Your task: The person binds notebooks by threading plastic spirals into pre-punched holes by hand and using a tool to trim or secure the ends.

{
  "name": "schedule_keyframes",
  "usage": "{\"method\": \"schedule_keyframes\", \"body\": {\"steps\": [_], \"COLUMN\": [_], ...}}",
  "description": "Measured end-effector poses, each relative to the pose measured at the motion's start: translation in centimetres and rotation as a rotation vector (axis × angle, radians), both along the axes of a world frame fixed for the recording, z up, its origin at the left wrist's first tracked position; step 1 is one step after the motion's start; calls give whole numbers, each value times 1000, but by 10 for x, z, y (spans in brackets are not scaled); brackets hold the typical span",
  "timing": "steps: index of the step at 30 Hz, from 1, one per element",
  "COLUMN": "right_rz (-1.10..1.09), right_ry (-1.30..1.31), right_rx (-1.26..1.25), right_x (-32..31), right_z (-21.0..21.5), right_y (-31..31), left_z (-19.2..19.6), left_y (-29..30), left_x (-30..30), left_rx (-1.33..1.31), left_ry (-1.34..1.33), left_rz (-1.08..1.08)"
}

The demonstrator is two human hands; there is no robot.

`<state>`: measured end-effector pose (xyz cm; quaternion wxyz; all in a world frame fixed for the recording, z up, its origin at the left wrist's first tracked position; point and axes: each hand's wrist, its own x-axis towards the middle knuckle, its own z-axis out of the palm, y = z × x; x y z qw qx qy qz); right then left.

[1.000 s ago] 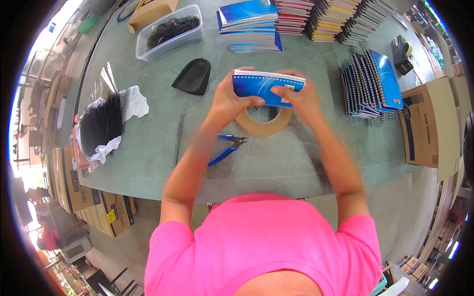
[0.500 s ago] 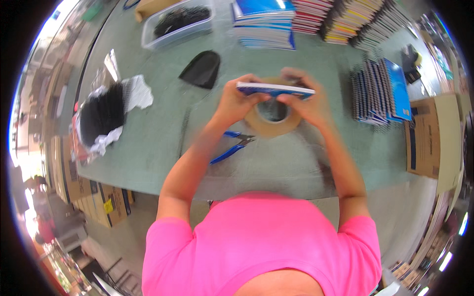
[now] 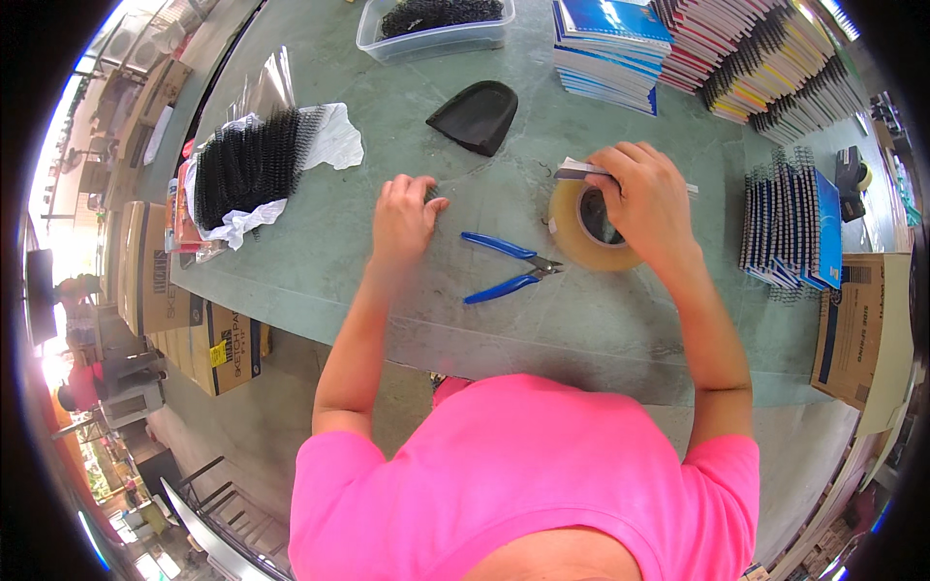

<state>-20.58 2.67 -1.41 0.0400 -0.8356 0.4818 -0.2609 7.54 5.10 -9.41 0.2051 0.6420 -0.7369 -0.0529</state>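
My right hand (image 3: 647, 198) grips a thin notebook (image 3: 577, 170), seen nearly edge-on, above a large roll of clear tan tape (image 3: 578, 232). The fingers and palm cover most of the notebook. To the left, my left hand (image 3: 403, 215) is low over the table with curled fingers. A small dark bit shows between its fingers and thumb, too hidden to name. Blue-handled cutting pliers (image 3: 513, 266) lie on the table between my hands, jaws toward the tape roll. Beyond them sits a black, rounded, wedge-shaped piece (image 3: 477, 116).
Black wire binding spines (image 3: 247, 174) lie on white wrapping at the left. A clear plastic tub (image 3: 436, 41) holds more spines. Notebook stacks (image 3: 610, 58) fill the back right. Spiral-bound notebooks (image 3: 828, 232) stand at the right, by a cardboard box (image 3: 852, 329).
My left hand has let go of the notebook and moved left and down to the table. The right hand alone keeps the notebook. The view has shifted, so table items appear farther right.
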Motion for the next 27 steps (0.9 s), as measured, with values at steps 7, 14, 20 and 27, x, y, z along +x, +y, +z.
{"method": "schedule_keyframes", "body": {"steps": [7,14,20,27], "right_rz": [-67,-28,-17,-31], "right_ry": [-70,-38,-127,-140], "right_rx": [214,228,236,198], "right_x": [-4,1,-2,-2], "right_z": [17,14,3,10], "right_y": [-12,-10,-18,-19], "left_z": [48,53,96,204], "left_y": [-11,-21,1,97], "left_x": [-32,-61,-91,-136], "left_rx": [252,267,415,188], "left_ry": [988,1291,846,634], "left_rz": [-63,-322,-456,-1751]}}
